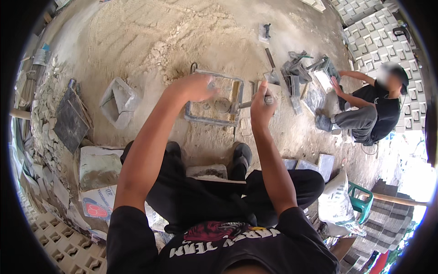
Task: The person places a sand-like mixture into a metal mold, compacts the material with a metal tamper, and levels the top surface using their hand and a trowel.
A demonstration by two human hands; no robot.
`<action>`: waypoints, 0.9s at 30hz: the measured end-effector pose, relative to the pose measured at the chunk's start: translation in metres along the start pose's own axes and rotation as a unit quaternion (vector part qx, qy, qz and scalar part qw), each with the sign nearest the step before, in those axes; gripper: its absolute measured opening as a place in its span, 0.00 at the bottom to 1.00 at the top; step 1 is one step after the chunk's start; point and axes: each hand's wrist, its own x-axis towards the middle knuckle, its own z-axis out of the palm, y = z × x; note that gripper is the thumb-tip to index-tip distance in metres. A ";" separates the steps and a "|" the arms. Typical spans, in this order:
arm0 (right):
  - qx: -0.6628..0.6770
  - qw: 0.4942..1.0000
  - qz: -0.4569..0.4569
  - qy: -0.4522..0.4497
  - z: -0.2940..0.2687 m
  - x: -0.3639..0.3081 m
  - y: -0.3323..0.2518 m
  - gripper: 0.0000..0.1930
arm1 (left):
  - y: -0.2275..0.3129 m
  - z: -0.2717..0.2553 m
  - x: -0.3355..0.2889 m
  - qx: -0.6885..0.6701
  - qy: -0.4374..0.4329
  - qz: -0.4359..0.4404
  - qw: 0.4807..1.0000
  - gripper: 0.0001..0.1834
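Observation:
A square metal mould frame (213,121) lies on the sandy ground in front of me, with a round lump inside it. My left hand (199,87) hovers over the frame's far left part; its fingers point right and are blurred, so their grip is unclear. Just right of the frame, my right hand (263,107) is closed around a grey tool (245,104). One narrow end of that tool sticks out left toward the frame's right bar, and its kind is hard to make out. Behind the right hand lies a flat plate (275,89).
A co-worker (372,105) sits at the right, hands on another mould (325,75). Loose sand (137,36) spreads across the back. An open sack (119,102) stands left, a shallow tub (206,171) between my feet, and a white sack (336,205) beside a green plastic chair (360,203).

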 end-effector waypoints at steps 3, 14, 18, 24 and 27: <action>0.015 1.000 0.019 -0.002 -0.002 0.002 0.000 0.28 | 0.003 0.001 0.001 0.016 -0.022 -0.012 1.000 0.35; -0.017 1.000 0.017 -0.008 -0.022 -0.016 0.000 0.28 | 0.011 0.008 0.007 0.015 -0.058 0.004 0.998 0.39; -0.029 0.999 0.023 -0.004 -0.022 -0.013 -0.003 0.28 | 0.009 0.010 0.007 0.036 -0.033 -0.002 0.999 0.39; 0.010 0.996 0.081 0.034 -0.016 -0.015 -0.008 0.28 | 0.007 0.012 0.005 0.034 -0.070 -0.028 0.997 0.41; 0.001 0.998 0.059 0.007 -0.017 -0.026 0.000 0.27 | 0.016 0.004 0.000 0.027 -0.062 -0.025 0.997 0.40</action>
